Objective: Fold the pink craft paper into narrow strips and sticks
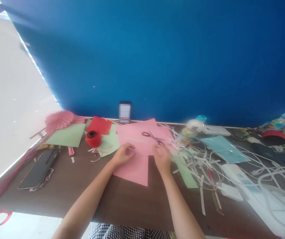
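Pink paper sheets (134,169) lie overlapped on the table in front of me. My left hand (124,154) rests over the left side of the paper, fingers loosely curved and apart, with nothing visible in them. Along the right edge of the pink paper is my right hand (163,158), its fingers bent, slightly blurred and apart; I see nothing held there. Just beyond its fingertips lie dark-handled scissors (153,136), blades partly spread. A thin pale green paper strip (135,139) lies on the pink paper between the hands and the scissors.
On the left are a red spool (93,139), green paper (66,136), a pink pleated paper fan (59,119) and a phone (39,168). A small screen (125,113) leans on the blue wall. Rightward lie paper scraps, a glue bottle (191,127), cables and a power strip (248,191).
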### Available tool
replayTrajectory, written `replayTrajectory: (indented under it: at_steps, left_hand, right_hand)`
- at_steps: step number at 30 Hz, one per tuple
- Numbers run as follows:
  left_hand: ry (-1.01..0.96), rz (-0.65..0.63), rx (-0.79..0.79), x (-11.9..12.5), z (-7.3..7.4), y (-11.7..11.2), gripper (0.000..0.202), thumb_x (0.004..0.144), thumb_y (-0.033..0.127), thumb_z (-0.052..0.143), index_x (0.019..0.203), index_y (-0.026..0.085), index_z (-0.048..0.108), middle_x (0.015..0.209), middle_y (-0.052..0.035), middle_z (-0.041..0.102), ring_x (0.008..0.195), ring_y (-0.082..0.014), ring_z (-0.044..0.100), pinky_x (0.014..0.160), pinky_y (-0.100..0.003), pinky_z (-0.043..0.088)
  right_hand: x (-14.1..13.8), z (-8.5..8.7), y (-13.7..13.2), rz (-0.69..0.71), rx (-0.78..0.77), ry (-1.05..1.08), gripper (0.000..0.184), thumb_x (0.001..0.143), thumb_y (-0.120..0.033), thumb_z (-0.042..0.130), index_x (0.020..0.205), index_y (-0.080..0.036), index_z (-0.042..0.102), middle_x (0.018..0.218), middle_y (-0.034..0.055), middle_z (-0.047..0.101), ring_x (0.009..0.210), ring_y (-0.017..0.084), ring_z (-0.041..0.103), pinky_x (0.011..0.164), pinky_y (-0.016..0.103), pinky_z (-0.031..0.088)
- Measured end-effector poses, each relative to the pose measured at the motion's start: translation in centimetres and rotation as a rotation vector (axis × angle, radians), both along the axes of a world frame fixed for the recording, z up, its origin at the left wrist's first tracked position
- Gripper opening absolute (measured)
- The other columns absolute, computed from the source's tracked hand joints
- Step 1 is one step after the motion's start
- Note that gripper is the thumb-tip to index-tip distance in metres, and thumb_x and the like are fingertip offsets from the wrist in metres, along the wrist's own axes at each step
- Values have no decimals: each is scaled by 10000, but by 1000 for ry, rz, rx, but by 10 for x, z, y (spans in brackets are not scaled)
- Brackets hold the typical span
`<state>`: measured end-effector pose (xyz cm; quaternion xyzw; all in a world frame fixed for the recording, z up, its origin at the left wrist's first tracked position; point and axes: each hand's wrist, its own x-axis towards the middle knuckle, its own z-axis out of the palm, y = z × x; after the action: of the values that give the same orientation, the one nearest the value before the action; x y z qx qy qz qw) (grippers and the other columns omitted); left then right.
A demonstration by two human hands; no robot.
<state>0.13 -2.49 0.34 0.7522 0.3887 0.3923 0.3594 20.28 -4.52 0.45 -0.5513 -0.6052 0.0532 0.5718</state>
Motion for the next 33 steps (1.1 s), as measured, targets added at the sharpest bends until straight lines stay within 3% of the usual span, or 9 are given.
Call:
replayTrajectory:
  at_steps: [3,7,11,14,17,20,22,28,33]
  left_hand:
    - [246,-118,130,8,7,-1,205,700,181,543,899,184,594,942,-54,612,908,-190,536,827,-329,387]
    - [388,-483,217,38,19,-6,257,631,297,643,877,227,630,925,-19,627,950,-207,488,849,-319,325]
    - [540,-642,178,63,20,-4,383,528,417,706,868,258,625,886,-9,620,946,-238,441,766,-325,289]
    - [594,-645,122,69,15,2,442,490,462,718,856,238,613,725,-9,593,819,-210,459,722,-311,266]
    - [573,-628,138,68,11,6,339,511,479,704,681,202,606,649,-9,573,772,-191,462,726,-307,245]
    - [538,-551,176,65,11,9,321,566,462,675,519,173,542,646,-12,587,759,-180,478,727,-297,248]
    - [546,-446,144,63,13,12,311,592,454,656,523,176,535,632,-7,583,688,-160,488,675,-272,273]
    - [448,134,36,53,32,36,299,699,491,535,751,202,591,669,-25,604,626,-167,513,551,-240,302]
    - [113,428,-169,42,40,61,331,694,480,539,656,158,607,631,-19,597,587,-141,523,526,-225,333]
  right_hand:
    - [12,2,5,-6,-120,512,136,679,-303,618,707,-170,618,706,31,631,732,183,575,729,342,419]
    - [27,3,10,255,-199,1050,134,631,-297,654,645,-193,571,660,-21,589,681,136,573,668,297,447]
    - [36,4,9,391,-228,1302,158,618,-241,667,608,-196,517,586,-54,527,600,91,540,602,240,447]
    - [40,3,5,434,-229,1404,156,642,-258,651,640,-198,507,583,-62,500,534,67,494,538,221,429]
    - [42,4,3,488,-218,1395,184,679,-314,621,640,-200,481,576,-61,472,496,65,454,500,228,415]
    - [43,6,3,518,-207,1378,215,682,-324,620,617,-200,457,562,-60,443,475,64,422,465,228,394]
    - [42,8,3,537,-222,1377,226,673,-312,633,604,-196,452,549,-64,416,459,58,395,449,223,378]
    - [38,19,1,533,-299,1314,245,642,-240,676,562,-186,451,515,-73,355,441,47,350,421,209,335]
    - [37,26,-2,587,-308,1241,260,608,-242,712,564,-190,461,505,-80,320,436,42,330,407,194,319]
